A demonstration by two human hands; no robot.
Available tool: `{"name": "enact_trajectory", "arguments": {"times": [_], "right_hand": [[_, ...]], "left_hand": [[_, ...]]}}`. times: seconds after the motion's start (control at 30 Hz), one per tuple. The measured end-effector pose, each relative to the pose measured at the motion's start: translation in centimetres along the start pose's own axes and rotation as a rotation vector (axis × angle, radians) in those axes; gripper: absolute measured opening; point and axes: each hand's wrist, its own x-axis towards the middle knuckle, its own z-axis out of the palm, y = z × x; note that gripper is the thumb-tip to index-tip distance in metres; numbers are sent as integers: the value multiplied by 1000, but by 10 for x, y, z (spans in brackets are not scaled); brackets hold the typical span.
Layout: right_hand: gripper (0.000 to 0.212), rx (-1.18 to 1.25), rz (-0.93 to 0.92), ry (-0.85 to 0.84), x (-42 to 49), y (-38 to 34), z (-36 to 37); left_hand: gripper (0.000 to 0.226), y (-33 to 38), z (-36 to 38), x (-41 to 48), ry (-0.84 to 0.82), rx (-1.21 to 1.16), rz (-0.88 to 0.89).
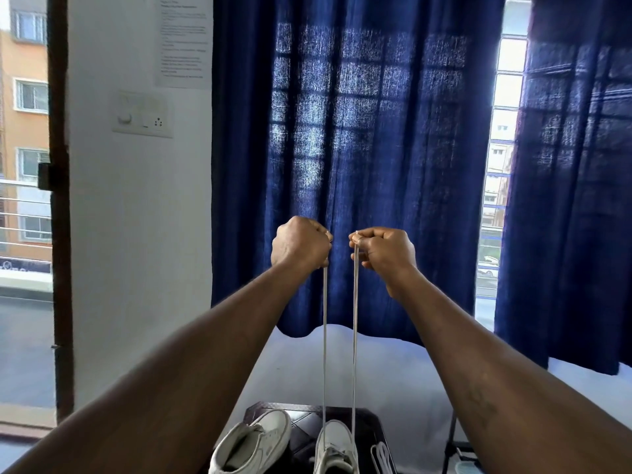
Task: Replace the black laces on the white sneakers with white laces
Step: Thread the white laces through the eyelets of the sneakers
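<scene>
Both hands pinch white lace ends above sneaker.

The white lace looks like flat woven cloth, matt, in 2 thin strands. The left sneaker and right sneaker have smooth white uppers with a dull sheen, either leather or an imitation. The table top is dark and glossy, with a diamond pattern. Near its right edge, a coiled spare lace is matt white. The curtain is coarse, loosely woven dark blue cloth that light shows through. The wall is matt white; the sheet on it is paper, the switch plate smooth white plastic. The door frame looks like dark wood, the railing metal.
</scene>
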Motion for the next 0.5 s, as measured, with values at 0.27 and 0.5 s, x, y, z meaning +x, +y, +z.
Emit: {"name": "enact_trajectory", "arguments": {"times": [0.27,0.5], "right_hand": [[9,6,6,-4,-1,0,2],[9,-2,12,1,2,2,3]], "left_hand": [[22,0,-2,0,-19,-19,-19],[20,1,-2,-1,-31,-13,1]]}}
